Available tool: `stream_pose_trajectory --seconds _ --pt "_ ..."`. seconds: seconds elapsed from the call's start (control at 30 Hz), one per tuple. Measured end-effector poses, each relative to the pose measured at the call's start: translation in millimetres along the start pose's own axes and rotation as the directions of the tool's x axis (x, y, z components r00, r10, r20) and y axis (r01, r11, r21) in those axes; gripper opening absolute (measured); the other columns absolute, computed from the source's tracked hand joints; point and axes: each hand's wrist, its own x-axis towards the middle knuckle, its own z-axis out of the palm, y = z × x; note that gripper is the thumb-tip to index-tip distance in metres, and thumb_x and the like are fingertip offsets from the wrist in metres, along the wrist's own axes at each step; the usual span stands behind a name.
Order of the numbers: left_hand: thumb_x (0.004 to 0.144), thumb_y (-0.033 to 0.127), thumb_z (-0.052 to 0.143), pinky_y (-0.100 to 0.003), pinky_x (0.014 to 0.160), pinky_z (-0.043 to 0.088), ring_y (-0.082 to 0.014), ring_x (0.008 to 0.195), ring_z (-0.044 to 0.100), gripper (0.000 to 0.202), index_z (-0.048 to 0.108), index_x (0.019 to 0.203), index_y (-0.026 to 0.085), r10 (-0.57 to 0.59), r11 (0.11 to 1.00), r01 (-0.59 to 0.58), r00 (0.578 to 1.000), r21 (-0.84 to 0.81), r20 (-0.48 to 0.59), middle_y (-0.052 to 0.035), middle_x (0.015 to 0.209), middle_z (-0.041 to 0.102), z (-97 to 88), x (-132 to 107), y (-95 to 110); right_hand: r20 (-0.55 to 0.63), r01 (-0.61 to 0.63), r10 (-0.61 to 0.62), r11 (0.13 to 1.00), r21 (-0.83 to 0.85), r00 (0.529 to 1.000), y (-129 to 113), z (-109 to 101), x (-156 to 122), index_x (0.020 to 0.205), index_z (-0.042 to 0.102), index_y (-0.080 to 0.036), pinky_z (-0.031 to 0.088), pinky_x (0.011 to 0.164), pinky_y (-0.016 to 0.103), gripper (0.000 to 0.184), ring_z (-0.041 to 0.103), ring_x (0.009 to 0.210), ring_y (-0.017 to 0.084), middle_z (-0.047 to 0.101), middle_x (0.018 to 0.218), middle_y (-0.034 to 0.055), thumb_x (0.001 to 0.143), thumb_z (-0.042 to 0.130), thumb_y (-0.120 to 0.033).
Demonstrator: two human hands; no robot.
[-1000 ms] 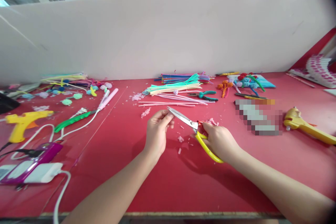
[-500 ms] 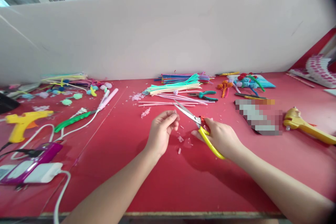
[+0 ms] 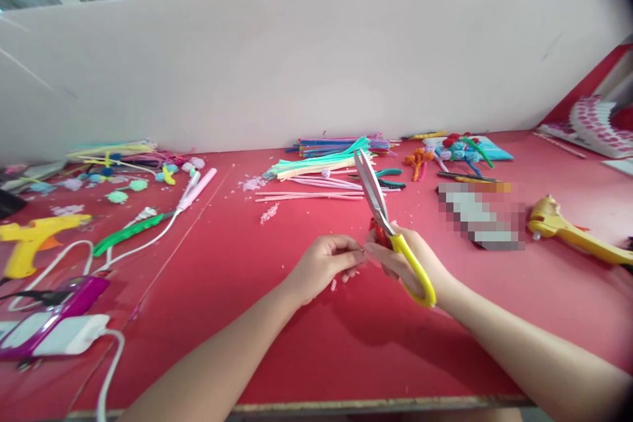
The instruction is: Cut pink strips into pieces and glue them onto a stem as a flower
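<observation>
My right grip (image 3: 426, 254) holds scissors (image 3: 387, 227); my left grip (image 3: 324, 265) pinches, on what I can't tell. Seemingly fingertip work; the next move needs the scissors kept clear.

Bright, diffuse light entered above the white partition (image 3: 316, 59), with overexposed patches. In front of it, the fingers (image 3: 346, 259) cast soft shadow on the bench (image 3: 316, 362). Stretching and dark vignetting were noted toward its right end.
</observation>
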Motion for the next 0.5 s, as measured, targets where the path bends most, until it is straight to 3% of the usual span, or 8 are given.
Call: stream_pose_trajectory --seconds 0.17,0.23,0.37,0.5 --pt "0.071 0.025 0.058 -0.023 0.058 0.039 -0.0104 0.061 0.049 0.009 0.060 0.069 0.016 0.171 0.972 -0.146 0.977 0.187 -0.129 0.0009 0.066 0.051 4.5 -1 2 -0.080 -0.059 0.052 0.994 -0.093 0.995 2 4 1 0.064 0.045 -0.019 0.029 0.042 0.018 0.017 0.039 0.043 0.008 0.042 0.047 -0.0060 0.073 0.047 -0.032" --pt "0.070 0.024 0.058 -0.022 0.058 0.038 -0.0100 0.061 0.048 0.009 0.059 0.065 0.016 0.184 0.967 -0.154 0.973 0.201 -0.139 0.0015 0.064 0.050 5.5 -1 3 -0.075 -0.063 0.053 0.988 -0.138 0.996 1 4 2 0.064 0.045 -0.018 0.029 0.043 0.019 0.019 0.040 0.044 0.008 0.042 0.048 -0.0053 0.073 0.046 -0.034" --pt "0.069 0.024 0.060 -0.021 0.051 0.035 -0.0081 0.052 0.043 0.010 0.057 0.064 0.016 0.162 0.986 -0.149 0.960 0.072 -0.229 0.0034 0.057 0.047 0.9 2 1 -0.071 0.000 -0.024 0.947 -0.322 0.997 3 -1 3 0.064 0.043 -0.019 0.027 0.044 0.019 0.024 0.040 0.047 0.009 0.045 0.052 -0.0044 0.073 0.048 -0.041" --pt "0.066 0.023 0.063 -0.020 0.050 0.035 -0.0072 0.050 0.043 0.008 0.058 0.067 0.016 0.165 0.954 -0.258 0.876 -0.151 -0.454 0.0031 0.058 0.051 -9.5 6 -1 -0.120 -0.002 -0.088 0.800 -0.600 0.989 9 -3 4 0.064 0.039 -0.021 0.024 0.044 0.020 0.031 0.039 0.045 0.010 0.045 0.051 -0.0046 0.070 0.050 -0.049"
